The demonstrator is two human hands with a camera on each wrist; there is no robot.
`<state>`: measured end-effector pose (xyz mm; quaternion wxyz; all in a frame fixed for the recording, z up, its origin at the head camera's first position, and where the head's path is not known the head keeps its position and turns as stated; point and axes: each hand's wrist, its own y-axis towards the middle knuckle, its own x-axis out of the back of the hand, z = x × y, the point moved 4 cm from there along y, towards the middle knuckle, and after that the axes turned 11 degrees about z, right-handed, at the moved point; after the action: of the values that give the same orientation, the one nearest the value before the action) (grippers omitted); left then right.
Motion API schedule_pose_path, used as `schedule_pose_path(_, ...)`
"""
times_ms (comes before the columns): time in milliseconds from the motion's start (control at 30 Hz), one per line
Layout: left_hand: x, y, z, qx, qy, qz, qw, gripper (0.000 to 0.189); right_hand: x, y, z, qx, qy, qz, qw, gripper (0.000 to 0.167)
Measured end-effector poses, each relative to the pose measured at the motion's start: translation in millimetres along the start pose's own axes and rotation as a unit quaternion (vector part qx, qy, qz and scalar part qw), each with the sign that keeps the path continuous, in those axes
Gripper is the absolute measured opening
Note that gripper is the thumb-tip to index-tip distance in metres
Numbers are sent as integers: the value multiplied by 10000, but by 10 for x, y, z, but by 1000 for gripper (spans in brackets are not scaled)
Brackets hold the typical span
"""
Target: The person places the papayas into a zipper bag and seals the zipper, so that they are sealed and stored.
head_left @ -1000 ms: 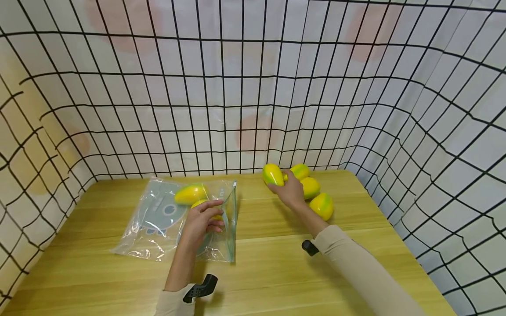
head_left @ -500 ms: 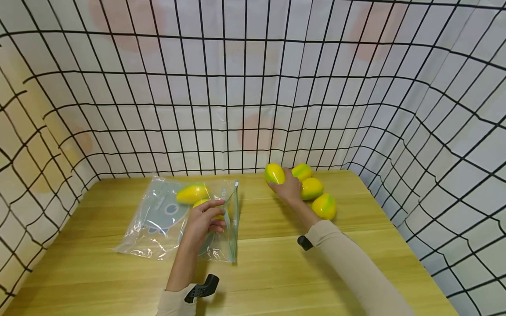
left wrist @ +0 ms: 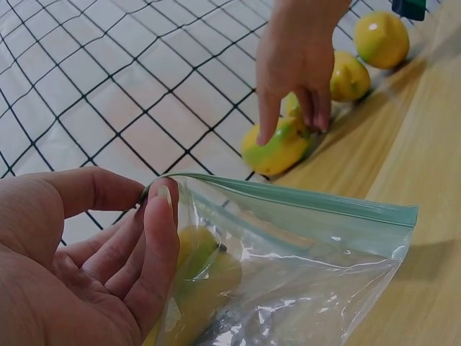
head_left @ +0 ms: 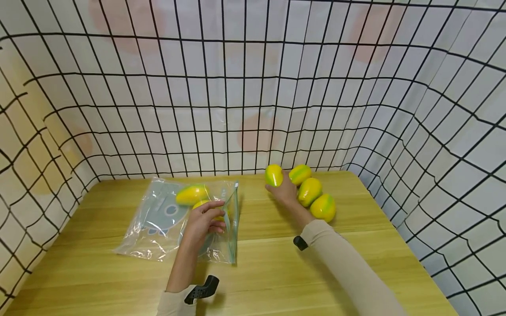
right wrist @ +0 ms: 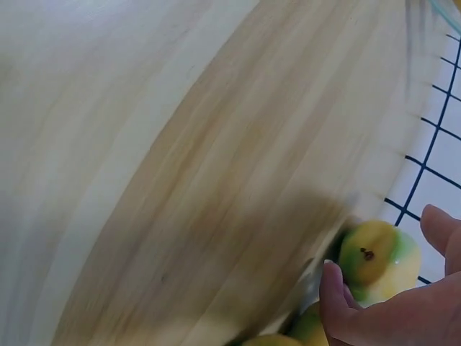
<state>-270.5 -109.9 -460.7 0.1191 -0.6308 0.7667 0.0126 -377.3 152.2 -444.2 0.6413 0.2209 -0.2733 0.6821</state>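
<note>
My left hand (head_left: pixel 199 221) pinches the opening edge of a clear zip bag (head_left: pixel 134 237) with a pale green zip strip (left wrist: pixel 324 205). Inside the bag lie a yellow-green mango (head_left: pixel 191 194) and another mango (head_left: pixel 200 203), partly hidden behind the left hand. At the back of the table, my right hand (head_left: pixel 286 191) grips a glossy mango (head_left: pixel 274 175), its thumb on one side and its fingers on the other in the right wrist view. Beside that hand are three more mangoes: one at the back (head_left: pixel 300 174), one in the middle (head_left: pixel 310 192) and one nearest me (head_left: pixel 323 207).
A black wire grid (head_left: pixel 225 118) with white cloth behind it rises along the back and both sides of the wooden table (head_left: pixel 261 281). The gripped mango is close to the back grid. Each wrist carries a small black mount (head_left: pixel 202 289).
The right hand shifts slightly left and nearer with its mango. The middle loose mango has turned and moved a little. The left hand holds its place on the bag.
</note>
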Motion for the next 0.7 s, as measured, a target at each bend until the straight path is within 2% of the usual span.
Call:
schedule_pose_path(167,-10,4,1,25,-17,11,10000,35,-63,44,-25,-178,228,69,9996,88)
schedule_pose_path(300,-23,-2,5,53,-19,49,10000,35,-100,81,-52,-260,142,18,9996,88)
schedule_pose_path(700,0,-11,-2,-45,5,8,10000,34,-217,129,-46,-156,-227,-596,9978,78)
